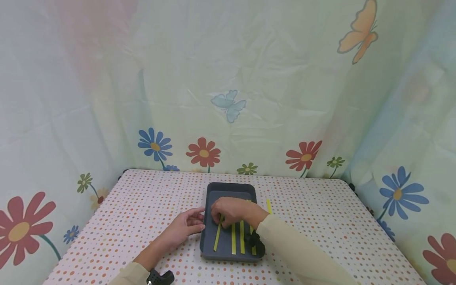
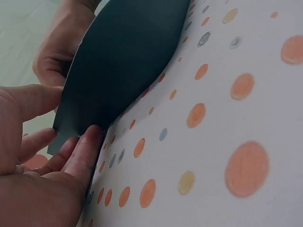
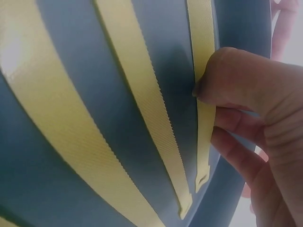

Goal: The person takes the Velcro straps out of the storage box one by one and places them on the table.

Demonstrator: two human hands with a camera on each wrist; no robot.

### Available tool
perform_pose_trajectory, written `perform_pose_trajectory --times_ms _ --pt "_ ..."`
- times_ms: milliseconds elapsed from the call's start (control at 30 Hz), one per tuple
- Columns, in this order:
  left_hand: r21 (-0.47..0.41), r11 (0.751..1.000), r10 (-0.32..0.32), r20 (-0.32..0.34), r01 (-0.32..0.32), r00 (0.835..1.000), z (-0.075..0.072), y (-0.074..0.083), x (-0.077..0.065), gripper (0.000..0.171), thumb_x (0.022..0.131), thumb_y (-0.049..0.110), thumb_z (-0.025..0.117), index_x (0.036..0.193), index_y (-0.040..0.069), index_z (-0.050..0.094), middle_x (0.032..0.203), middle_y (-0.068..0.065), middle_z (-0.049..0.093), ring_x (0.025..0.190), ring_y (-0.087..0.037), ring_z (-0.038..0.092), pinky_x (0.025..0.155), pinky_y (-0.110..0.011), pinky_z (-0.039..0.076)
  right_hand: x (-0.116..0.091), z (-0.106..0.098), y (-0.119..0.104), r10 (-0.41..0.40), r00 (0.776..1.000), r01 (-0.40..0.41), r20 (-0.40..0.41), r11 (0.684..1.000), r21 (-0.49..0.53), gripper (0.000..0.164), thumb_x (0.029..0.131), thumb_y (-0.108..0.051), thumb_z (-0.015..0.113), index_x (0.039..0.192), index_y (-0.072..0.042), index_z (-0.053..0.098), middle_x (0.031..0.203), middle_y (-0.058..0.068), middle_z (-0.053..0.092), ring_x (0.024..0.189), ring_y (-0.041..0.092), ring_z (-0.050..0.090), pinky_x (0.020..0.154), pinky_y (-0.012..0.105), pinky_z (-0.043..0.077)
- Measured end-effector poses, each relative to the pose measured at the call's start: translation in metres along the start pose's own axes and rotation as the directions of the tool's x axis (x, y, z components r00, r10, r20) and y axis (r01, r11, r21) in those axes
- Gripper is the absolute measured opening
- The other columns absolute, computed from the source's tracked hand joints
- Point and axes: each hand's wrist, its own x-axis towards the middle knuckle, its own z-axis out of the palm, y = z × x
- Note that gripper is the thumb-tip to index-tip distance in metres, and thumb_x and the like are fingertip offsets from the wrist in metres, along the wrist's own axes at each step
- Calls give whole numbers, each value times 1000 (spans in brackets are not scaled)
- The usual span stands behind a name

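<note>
Head view: right hand (image 1: 231,211) is inside the dark grey rectangular tray (image 1: 226,194), back of the hand upward, grasping a yellow hacksaw blade (image 1: 217,237) near its middle; the near half of this blade extends from the fingertips toward the person. Three more yellow blades (image 1: 233,239) lie roughly lengthwise on the tray floor, to the right of the gripped one and partly beneath the right hand and wrist. One loose blade (image 1: 268,205) sits outside the tray, just beyond the right wrist, on the polka-dot table cover (image 1: 149,206). Left hand (image 1: 187,227) is at the tray's left side, fingers loosely bent, no blade held. Black wrist device (image 1: 253,238) seen below the right wrist. Floral backdrop (image 1: 285,99) rises beyond both hands. Left wrist view: left fingertips touch the tray's outer wall; part of the right hand shows past the rim. Right wrist view: thumb on one side of the gripped blade, fingers on the other; its slotted end projects past the fingers, close to the tray wall. Neighbouring blades show fine toothed edges. Left fingers partly visible beyond the wall.
</note>
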Motion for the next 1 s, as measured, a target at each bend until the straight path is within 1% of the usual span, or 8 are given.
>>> perform_pose_trajectory --times_ms 300,400,567,767,900,1000 --pt "4 1000 3 -1 -3 1000 0 -1 0 65 97 12 71 154 2 41 134 -21 56 109 -17 63 89 -30 57 1 1 2 1 1000 -1 -5 1000 16 18 81 -7 82 81 -22 72 82 -15 61 74 -1 55 69 13 46" --pt "5 1000 -2 -6 2 1000 0 -1 1 65 97 11 71 154 2 42 133 -21 56 108 -17 63 88 -29 57 1 1 3 13 1000 -13 -1 1000 21 18 81 -8 82 82 -22 72 82 -16 62 74 -1 55 69 13 47" --pt "7 1000 -3 -7 3 1000 0 -1 1 65 96 12 72 154 2 42 133 -21 56 109 -17 64 89 -31 57 0 -3 3 55 998 -55 1 997 51 17 83 -8 82 85 -22 73 80 -16 65 73 -2 57 69 14 49" --pt "9 1000 3 -8 -3 1000 -1 -2 2 65 96 12 72 153 2 43 133 -20 57 109 -17 64 89 -30 57 -4 -12 4 77 996 -75 -34 995 58 15 84 -8 81 86 -22 75 80 -15 66 72 0 57 68 15 51" --pt "17 1000 -1 -13 1 1000 -1 -2 2 65 95 12 73 153 3 44 133 -20 57 109 -17 64 88 -29 57 -9 -19 7 81 995 -77 -57 995 65 15 84 -7 80 88 -21 76 82 -15 67 74 -1 58 70 16 52" --pt "21 1000 -2 -17 3 1000 -1 -1 1 65 96 12 72 153 2 44 133 -21 57 109 -18 64 89 -30 58 -14 -23 9 90 993 -84 -76 993 79 15 84 -6 79 88 -20 77 83 -15 69 75 -1 59 71 17 53"
